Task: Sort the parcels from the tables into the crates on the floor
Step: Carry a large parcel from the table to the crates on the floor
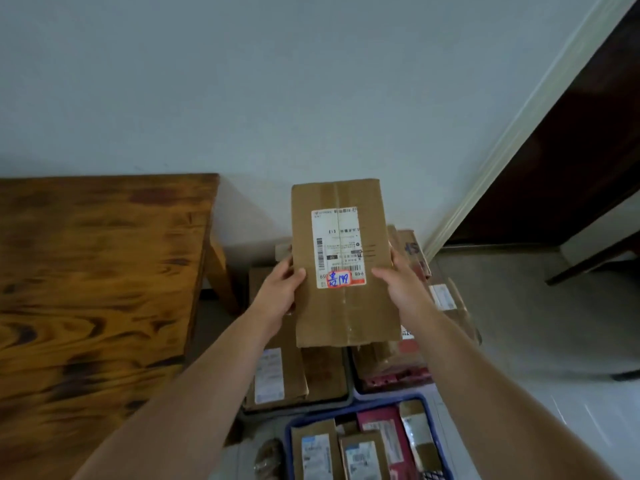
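I hold a flat brown cardboard parcel (367, 306) out in front of me, above the crates on the floor. It carries a white shipping label with a red sticker and blue handwriting. My left hand (278, 294) grips its left edge with the thumb on top. My right hand (401, 285) grips its right edge the same way. Below the parcel, a grey crate (348, 398) holds brown boxes with labels. A blue crate (408, 400) nearer to me holds several small parcels, some brown, some dark red.
A dark-stained wooden table (93, 289) fills the left side, its leg beside the crates. More boxes (414, 251) are stacked against the pale wall behind the parcel. A dark door (571, 150) stands at the right, with light floor tiles (554, 341) below it.
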The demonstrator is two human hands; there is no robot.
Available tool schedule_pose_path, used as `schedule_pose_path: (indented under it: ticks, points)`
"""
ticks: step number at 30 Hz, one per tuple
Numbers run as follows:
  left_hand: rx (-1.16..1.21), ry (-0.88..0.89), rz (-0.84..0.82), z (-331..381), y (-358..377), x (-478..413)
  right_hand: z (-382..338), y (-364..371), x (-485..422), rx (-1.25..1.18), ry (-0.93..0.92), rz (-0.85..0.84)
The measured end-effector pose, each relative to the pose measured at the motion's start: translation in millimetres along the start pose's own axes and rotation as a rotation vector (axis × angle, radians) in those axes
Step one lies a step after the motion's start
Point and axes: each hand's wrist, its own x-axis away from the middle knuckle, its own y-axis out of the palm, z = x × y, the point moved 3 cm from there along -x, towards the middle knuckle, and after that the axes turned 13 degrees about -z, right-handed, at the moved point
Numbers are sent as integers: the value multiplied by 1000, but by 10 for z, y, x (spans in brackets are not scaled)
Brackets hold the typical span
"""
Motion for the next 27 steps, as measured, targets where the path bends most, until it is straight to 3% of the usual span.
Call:
schedule_pose_path:
  ticks: [13,19,27]
  points:
    - [41,-330,105,-1770,-504,-1041,1620,369,-1064,456,399,104]
    - [-55,-394,137,-2390,-521,-1372,2201,356,-1333,506,559,128]
    - [-259,-421,191,-2748,-519,-1564,2640,268,-1540,497,560,134]
